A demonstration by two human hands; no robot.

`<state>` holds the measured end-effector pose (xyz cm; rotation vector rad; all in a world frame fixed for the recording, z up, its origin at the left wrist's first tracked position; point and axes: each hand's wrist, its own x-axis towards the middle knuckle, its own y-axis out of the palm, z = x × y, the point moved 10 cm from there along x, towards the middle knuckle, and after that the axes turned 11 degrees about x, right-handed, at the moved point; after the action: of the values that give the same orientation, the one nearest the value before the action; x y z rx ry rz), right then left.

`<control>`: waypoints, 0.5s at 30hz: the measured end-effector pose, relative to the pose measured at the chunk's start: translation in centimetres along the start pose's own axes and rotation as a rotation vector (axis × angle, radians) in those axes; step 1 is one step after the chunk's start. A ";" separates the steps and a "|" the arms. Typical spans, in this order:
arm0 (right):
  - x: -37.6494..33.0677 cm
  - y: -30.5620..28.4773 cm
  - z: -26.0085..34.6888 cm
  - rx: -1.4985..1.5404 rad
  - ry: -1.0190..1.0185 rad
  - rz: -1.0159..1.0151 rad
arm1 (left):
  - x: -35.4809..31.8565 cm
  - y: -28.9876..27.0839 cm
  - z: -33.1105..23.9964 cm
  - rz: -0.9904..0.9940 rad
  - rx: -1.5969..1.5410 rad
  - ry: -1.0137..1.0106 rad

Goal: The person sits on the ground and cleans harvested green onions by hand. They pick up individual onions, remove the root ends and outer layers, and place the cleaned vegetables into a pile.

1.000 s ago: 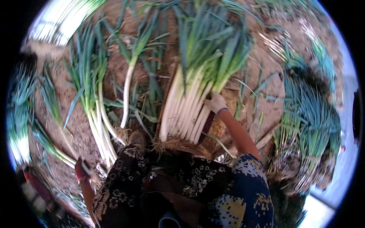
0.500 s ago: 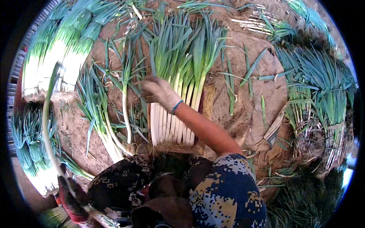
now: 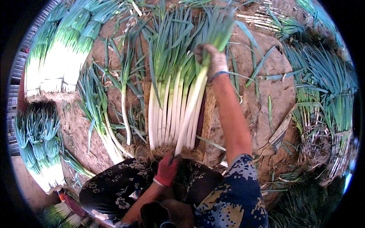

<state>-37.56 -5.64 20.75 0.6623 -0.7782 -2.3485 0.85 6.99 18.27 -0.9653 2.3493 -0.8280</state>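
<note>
Across the right side of the row of leeks [image 3: 173, 110] slants a single leek [image 3: 193, 102], its white stalk tilted with the green top up and to the right. My right hand [image 3: 212, 60], in a pale glove, is closed round it where white turns to green. At the root end my left hand [image 3: 167, 167], in a red glove with dark fingers, grips the base. The roots there are hidden by the fingers. The row lies side by side, roots toward me, between wooden side pieces [image 3: 208, 110].
Loose leeks [image 3: 108, 129] lie left of the row. Tied, cleaned bundles [image 3: 62, 70] are stacked at far left, with more bundles [image 3: 38, 152] below. Untrimmed bundles [image 3: 323, 95] lie on the right. Cut leaves [image 3: 262, 66] litter a brown ground sheet [image 3: 247, 110].
My left hand has come from the lower left to the middle, bringing the leek over the row. My right hand has moved right and away from me, and now grips its upper stalk.
</note>
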 end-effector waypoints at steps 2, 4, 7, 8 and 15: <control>0.7 -2.2 2.0 -0.054 -0.029 0.022 | 1.2 3.5 1.0 0.084 0.081 0.051; 1.0 -2.5 2.8 -0.009 -0.069 0.048 | 2.5 6.0 0.9 0.175 0.081 0.049; 1.1 -5.1 4.5 -0.195 -0.266 -0.009 | 5.9 9.3 0.6 0.455 0.216 -0.058; 2.3 -7.8 4.3 -0.379 -0.355 -0.096 | 6.1 10.2 0.9 0.574 0.288 -0.112; 3.8 -17.6 -4.6 -1.690 0.150 -0.156 | 6.9 18.4 5.6 0.938 0.635 -0.033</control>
<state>-43.84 1.92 4.97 0.0726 1.3067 -2.0888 -8.68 10.38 0.49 0.3679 1.9373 -0.9957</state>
